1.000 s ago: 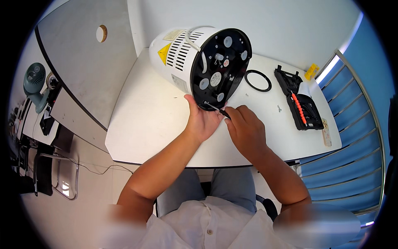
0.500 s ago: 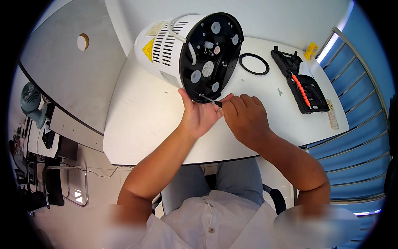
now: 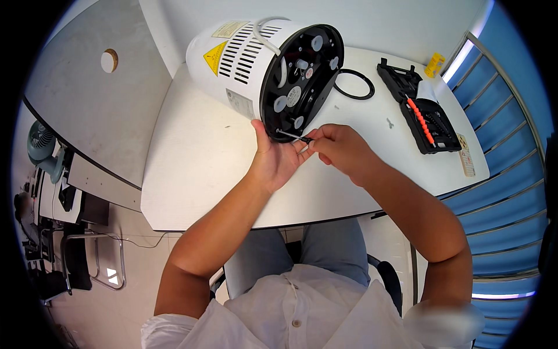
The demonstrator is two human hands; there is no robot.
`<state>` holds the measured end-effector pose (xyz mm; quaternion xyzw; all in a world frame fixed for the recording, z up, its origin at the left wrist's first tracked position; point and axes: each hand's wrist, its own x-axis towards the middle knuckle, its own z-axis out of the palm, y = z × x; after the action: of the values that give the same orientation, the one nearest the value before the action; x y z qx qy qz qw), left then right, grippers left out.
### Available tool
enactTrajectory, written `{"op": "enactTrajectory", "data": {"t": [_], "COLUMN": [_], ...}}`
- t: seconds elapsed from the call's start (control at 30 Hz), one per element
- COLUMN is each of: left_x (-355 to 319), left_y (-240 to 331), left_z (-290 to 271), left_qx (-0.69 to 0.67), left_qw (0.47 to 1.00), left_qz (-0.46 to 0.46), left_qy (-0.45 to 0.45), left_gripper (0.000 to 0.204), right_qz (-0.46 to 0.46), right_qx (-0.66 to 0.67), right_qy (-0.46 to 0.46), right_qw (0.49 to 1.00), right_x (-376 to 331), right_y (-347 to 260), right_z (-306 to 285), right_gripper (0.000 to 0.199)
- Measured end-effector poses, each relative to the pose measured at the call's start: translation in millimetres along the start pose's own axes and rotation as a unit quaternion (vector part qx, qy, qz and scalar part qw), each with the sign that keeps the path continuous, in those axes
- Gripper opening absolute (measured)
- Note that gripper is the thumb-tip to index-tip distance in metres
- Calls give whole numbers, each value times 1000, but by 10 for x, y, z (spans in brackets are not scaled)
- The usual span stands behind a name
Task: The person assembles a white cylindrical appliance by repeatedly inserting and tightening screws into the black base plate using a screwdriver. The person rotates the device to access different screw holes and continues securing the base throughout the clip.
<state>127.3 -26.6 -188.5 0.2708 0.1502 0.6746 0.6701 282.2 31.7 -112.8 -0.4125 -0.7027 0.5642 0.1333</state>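
A white, rounded electrical appliance [image 3: 241, 75] with vent slots and a yellow warning triangle lies on its side. Its black base [image 3: 296, 64] faces me, dotted with pale round feet. My left hand [image 3: 275, 163] cups the base's lower edge, thumb up against the white body and fingers stretched beneath the rim toward the screwdriver. A small screwdriver [image 3: 294, 136] with a thin metal shaft and dark handle is pinched in my right hand [image 3: 343, 148]. Its tip meets the base near the lower rim; the screw itself is too small to make out.
On the white table [image 3: 197, 186], a black ring [image 3: 372, 88] lies right of the appliance. Farther right sit an open black tool case [image 3: 433, 131] with an orange flexible shaft [image 3: 419, 120], a remote control [image 3: 466, 156] and small screws [image 3: 390, 123]. A metal railing [image 3: 511, 99] borders the right side.
The appliance's base has tilted slightly and shifted a little right in view. My right hand has changed its grip on the screwdriver handle, fingers now drawn in; the tip stays at the rim.
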Motion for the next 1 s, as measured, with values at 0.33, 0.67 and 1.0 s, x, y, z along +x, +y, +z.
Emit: {"op": "enactTrajectory", "data": {"t": [0.33,0.67,1.0], "left_x": [-1,-84,-90], "left_y": [43,13,45], "left_z": [-75,67,185], "left_qx": [-85,16,46], "left_qw": [987,1000,999], "left_qz": [14,8,-19], "left_qy": [-133,-25,12], "left_gripper": [109,115,113], "right_qz": [-419,-300,80], "right_qx": [-507,-460,80], "right_qy": [303,185,-125], "right_qw": [689,815,986], "right_x": [-115,-205,16], "right_y": [176,-21,-122], "right_z": [309,250,-144], "right_gripper": [15,12,23]}}
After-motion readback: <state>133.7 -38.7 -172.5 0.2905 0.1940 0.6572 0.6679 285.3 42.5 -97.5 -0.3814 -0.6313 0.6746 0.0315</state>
